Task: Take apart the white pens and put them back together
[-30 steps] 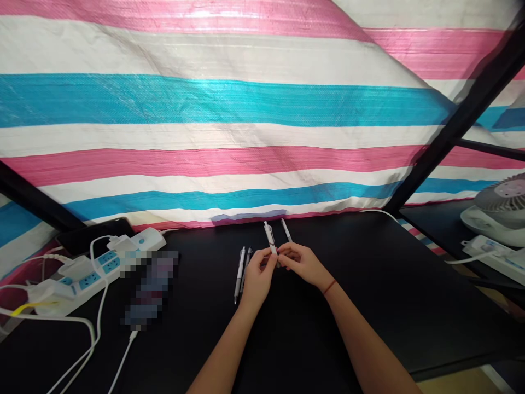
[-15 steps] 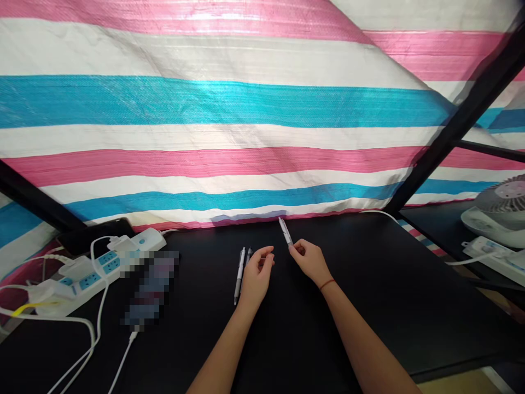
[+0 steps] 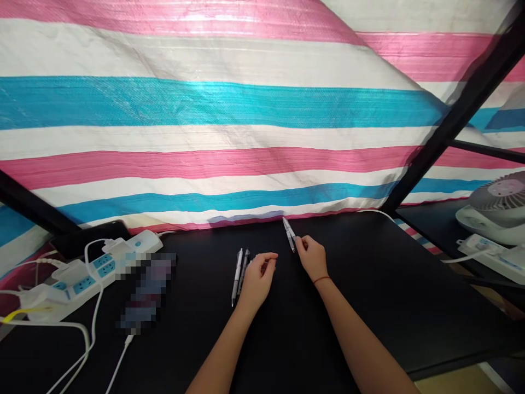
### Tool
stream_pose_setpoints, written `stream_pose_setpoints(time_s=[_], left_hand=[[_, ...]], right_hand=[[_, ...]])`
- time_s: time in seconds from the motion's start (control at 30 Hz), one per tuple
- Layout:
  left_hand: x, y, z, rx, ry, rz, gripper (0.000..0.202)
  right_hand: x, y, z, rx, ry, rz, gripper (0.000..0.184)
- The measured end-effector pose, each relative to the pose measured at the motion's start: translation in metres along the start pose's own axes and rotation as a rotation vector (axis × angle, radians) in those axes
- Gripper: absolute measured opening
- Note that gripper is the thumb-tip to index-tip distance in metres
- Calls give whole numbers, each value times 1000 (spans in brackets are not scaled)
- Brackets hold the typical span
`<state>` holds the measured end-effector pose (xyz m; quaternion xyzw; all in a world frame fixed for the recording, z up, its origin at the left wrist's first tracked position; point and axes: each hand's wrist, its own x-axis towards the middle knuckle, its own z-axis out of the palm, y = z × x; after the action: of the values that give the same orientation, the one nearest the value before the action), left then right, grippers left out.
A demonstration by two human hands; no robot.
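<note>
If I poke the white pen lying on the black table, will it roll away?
Probably a little: the white pen looks round and slim, and the table looks smooth and flat. It seems stiff and light, since the right hand pinches a similar pen with fingertips.

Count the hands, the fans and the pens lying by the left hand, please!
Hands: 2, left hand and right hand, which grips a pen.
Pens by the left hand: 2, white pen, dark pen.
Fans: 1, fan.
Total: 5.

Bright glare sheens the striped tarp (image 3: 213,104); edges bow, a patch is pixelated.
</note>
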<state>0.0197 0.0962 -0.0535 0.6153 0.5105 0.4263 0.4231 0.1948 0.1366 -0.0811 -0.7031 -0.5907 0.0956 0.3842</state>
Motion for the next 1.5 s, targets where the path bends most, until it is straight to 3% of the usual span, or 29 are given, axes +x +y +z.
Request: stream_pose_setpoints(time_s=[0.17, 0.37, 0.6, 0.8, 0.97, 1.07, 1.17, 1.23, 1.33, 1.43, 1.5], left_hand=[[0, 3, 0, -14, 11, -3, 24], [0, 0, -2, 27, 17, 35, 24], [7, 1, -28, 407, 243, 162, 23], [10, -9, -38, 799, 187, 82, 19], [7, -12, -35, 963, 99, -19, 23], [5, -9, -34, 1000, 60, -30, 21], [4, -3, -31, 946, 49, 84, 19], [3, 1, -28, 840, 16, 213, 19], [2, 6, -24, 679, -62, 336, 20], [0, 9, -22, 610, -92, 316, 22], [-1, 10, -23, 583, -108, 263, 24]], right_hand=[[4, 7, 0, -140, -19, 65, 31], [2, 1, 4, -312, -66, -72, 27], [1, -1, 3, -279, -53, -83, 26], [2, 0, 4, -292, -61, -74, 25], [-1, 1, 5, -241, -40, -75, 23], [-3, 0, 6, -180, 24, -114, 18], [-5, -6, 4, -24, 55, -182, 17], [-9, -13, 1, 160, -20, -234, 18], [-17, -26, -3, 452, -290, -274, 21], [-22, -34, -5, 529, -400, -268, 27], [-23, -35, -7, 573, -381, -218, 32]])
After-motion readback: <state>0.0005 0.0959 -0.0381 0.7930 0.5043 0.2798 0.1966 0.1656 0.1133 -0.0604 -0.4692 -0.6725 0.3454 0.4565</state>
